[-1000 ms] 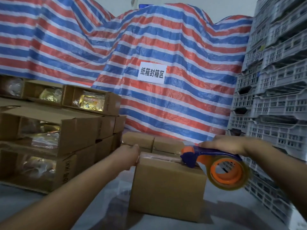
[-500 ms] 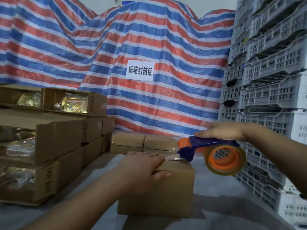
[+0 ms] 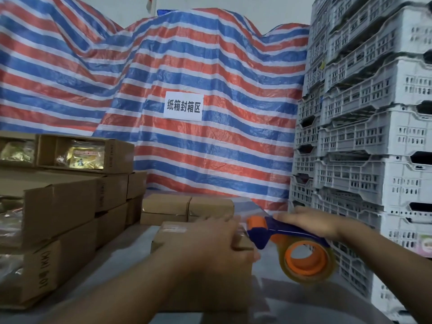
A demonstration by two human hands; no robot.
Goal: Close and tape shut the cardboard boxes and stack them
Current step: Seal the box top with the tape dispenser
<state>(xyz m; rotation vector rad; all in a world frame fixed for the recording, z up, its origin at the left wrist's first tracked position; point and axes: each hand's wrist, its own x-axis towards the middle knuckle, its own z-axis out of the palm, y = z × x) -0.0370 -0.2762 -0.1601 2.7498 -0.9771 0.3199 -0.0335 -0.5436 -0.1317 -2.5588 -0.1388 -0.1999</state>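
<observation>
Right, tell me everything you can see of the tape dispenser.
The tape dispenser is a handheld plastic one: dark blue frame and handle, an orange roller at its front, an orange hub carrying a roll of clear yellowish tape. The right hand grips the handle from above. It is held level, head at the right edge of the cardboard box under the left hand.

I counted one tape gun [image 3: 289,239], one roll [image 3: 306,260] on it, one sign [image 3: 183,106], two hands, left [image 3: 215,244] and right [image 3: 311,222]. Two sealed boxes [image 3: 187,208] sat behind the near box [image 3: 173,232]. Stacked boxes at left ran out of frame, uncounted.
</observation>
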